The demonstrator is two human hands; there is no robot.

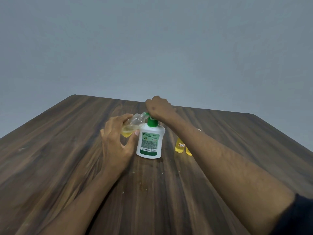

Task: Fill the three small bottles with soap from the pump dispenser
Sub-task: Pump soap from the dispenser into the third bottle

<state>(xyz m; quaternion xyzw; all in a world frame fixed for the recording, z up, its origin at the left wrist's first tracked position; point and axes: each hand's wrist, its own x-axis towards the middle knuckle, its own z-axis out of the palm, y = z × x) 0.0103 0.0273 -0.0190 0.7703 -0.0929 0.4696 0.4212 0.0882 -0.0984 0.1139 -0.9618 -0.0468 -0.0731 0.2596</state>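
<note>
At table centre, the left hand grips a tilted bottle at the dispenser's nozzle, the right hand presses curled on the pump, and two filled bottles stand at three o'clock.

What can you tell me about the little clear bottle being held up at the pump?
The small bottle looks like clear plastic, uncapped, and is tilted steeply so its neck meets the green nozzle of the pump dispenser. Yellow soap pools in its lower end; most of it is empty. The left hand grips its base, clear of the table.
</note>
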